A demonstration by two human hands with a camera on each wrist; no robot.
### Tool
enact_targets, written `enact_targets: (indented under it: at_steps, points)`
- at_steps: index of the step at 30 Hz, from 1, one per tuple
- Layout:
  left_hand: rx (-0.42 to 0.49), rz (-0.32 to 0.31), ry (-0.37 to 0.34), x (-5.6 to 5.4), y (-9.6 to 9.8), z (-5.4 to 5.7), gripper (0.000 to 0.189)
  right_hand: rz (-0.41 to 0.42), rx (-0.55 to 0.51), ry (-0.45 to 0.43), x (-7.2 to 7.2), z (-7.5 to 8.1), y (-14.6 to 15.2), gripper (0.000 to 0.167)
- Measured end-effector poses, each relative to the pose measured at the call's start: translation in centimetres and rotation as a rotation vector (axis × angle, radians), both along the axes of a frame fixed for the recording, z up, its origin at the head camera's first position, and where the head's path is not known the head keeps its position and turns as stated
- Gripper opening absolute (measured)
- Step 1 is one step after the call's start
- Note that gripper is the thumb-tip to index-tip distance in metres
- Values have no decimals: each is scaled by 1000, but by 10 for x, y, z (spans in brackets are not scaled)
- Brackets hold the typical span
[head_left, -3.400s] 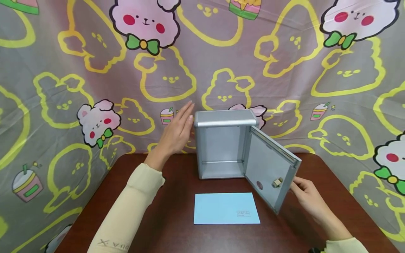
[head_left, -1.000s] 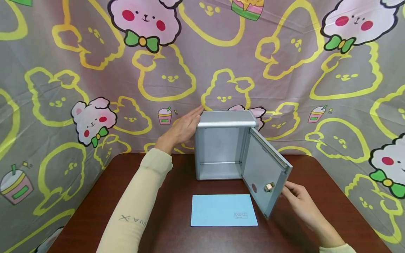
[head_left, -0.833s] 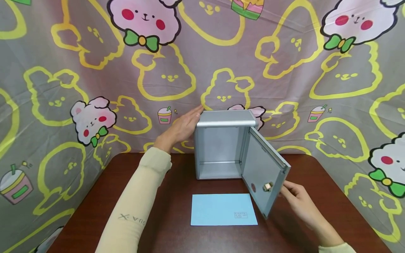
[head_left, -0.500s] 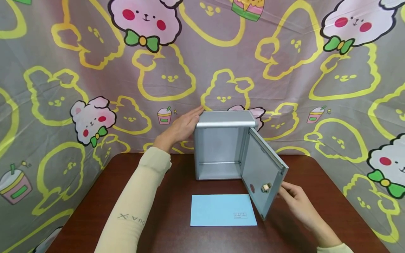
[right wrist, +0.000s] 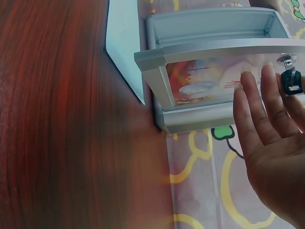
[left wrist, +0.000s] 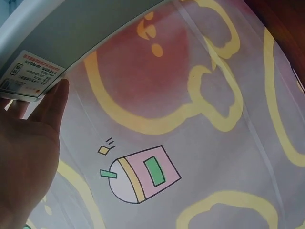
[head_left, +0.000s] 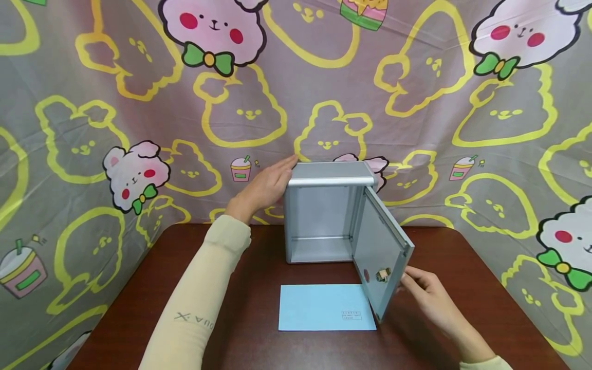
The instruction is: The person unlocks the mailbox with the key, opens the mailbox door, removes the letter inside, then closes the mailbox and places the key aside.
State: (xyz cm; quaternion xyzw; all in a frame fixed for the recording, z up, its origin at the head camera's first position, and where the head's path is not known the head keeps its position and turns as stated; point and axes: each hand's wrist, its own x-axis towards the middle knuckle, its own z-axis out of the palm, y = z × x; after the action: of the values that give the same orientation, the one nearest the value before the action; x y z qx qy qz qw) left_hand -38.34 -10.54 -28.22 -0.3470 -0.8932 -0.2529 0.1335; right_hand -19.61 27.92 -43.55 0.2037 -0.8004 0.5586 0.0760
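A silver metal box [head_left: 330,173] stands at the back of the table, its inside bare and its door [head_left: 379,241] swung out on the right side. My left hand [head_left: 263,187] lies against the box's upper left side with straight fingers; a printed label [left wrist: 33,74] shows beside them in the left wrist view. The door's inner face carries a brass-coloured lock [head_left: 383,275]. Behind the door my right hand [head_left: 430,295] has its fingertips at the outer face. A black-headed key [right wrist: 291,82] sticks out of the lock there, and the right wrist view shows fairly straight fingers beside it.
A light blue envelope [head_left: 319,307] with a small printed block lies flat in front of the box, close to the door's lower corner. The reddish-brown table [head_left: 259,339] has rounded back corners. Patterned cloth [head_left: 407,123] hangs close behind it.
My right hand has moved the door left, a little further inward, so its lower corner now overlaps the envelope's right edge. My left hand, first apart from the box, came onto its side and stayed.
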Motion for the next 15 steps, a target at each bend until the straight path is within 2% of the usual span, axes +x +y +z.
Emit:
enact_targets:
  at_steps: [4,15]
  points:
    - [-18,0,12,1,-1,2,57,-10,7,-25,0,1,-2,31]
    - [-70,21,24,2,-1,5,57,14,17,-1,-2,1,-9,27]
